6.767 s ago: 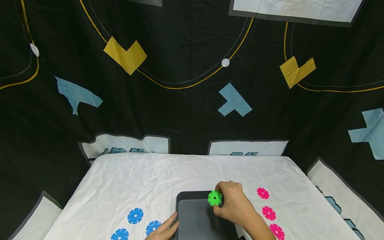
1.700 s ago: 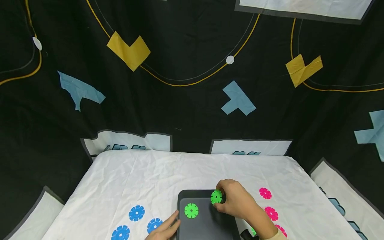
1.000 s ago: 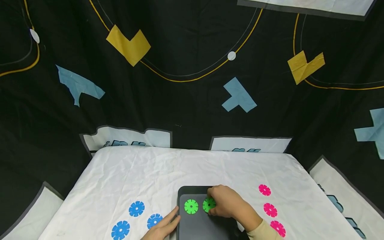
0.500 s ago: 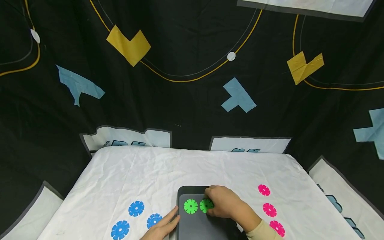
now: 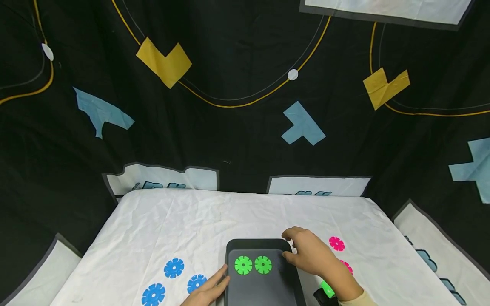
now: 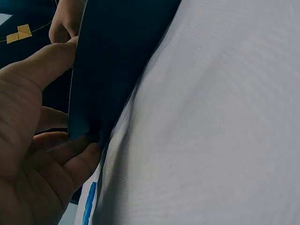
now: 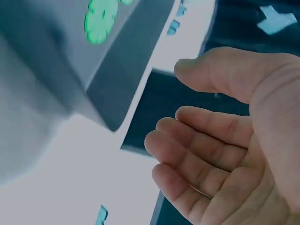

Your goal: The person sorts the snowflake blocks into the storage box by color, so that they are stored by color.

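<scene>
A dark grey tray [image 5: 258, 243] lies at the front of the white-covered table. Inside it, two green notched discs [image 5: 243, 265] lie side by side near the far end. My left hand [image 5: 208, 289] rests its fingers against the tray's left side; in the left wrist view its thumb and fingertips touch the outer wall. Past the tray's upper right corner hovers my right hand [image 5: 310, 253], holding nothing, fingers loosely bent and thumb apart in the right wrist view. Another green disc [image 5: 327, 289] shows beneath the right forearm, partly covered by a black object at the wrist.
Blue notched discs [image 5: 174, 268] lie on the white cloth [image 5: 183, 225] left of the tray. Pink notched discs [image 5: 337, 243] lie to the right, one partly behind the right forearm. A black curtain [image 5: 229, 144] with tape shapes hangs behind the table.
My right hand set a second green disc beside the first in the tray, slid it left, let go, and moved up and right. My left hand stays at the tray's side.
</scene>
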A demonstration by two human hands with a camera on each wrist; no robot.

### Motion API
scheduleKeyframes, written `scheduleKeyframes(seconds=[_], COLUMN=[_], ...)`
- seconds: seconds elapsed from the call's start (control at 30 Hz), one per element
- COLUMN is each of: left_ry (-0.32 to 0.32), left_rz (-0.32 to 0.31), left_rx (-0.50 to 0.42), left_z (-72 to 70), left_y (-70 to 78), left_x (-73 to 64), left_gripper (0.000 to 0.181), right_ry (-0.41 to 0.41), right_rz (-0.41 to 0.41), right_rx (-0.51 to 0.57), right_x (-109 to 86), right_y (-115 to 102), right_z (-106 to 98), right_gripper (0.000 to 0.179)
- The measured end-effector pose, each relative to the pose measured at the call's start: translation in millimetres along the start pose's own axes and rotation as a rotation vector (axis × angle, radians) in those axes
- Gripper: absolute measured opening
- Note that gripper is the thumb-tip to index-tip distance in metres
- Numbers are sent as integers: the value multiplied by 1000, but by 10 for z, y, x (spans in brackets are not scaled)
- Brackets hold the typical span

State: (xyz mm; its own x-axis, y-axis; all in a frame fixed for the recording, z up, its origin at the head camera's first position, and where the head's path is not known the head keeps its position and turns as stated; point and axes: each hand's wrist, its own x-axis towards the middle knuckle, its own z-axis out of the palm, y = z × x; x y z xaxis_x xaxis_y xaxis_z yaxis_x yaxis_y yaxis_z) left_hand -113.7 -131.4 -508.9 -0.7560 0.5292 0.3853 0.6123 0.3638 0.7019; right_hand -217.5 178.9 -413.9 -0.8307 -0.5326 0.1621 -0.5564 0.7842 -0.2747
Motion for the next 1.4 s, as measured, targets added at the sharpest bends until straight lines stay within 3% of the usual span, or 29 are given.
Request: scheduleKeyframes(seconds=[0.27,0.7,0.97,1.2,1.4], left_ry=[31,76,134,174,175], left_rz=[2,32,106,123,127], left_rx=[54,120,129,172,164], left_z=[51,108,148,156,142], left_y=[-15,-37,-64,-74,-92], left_x=[-7,-21,-34,-25,-22], left_gripper=[60,58,51,49,49], right_ry=[91,119,83,-57,-76], right_rz=[79,236,358,586,637], right_rx=[47,78,78,52,50], right_x=[-200,-553,-757,-816,-867], right_y=[277,674,959,1156,1223], right_z=[-71,-49,1,47,84], right_gripper=[38,44,49,62,63])
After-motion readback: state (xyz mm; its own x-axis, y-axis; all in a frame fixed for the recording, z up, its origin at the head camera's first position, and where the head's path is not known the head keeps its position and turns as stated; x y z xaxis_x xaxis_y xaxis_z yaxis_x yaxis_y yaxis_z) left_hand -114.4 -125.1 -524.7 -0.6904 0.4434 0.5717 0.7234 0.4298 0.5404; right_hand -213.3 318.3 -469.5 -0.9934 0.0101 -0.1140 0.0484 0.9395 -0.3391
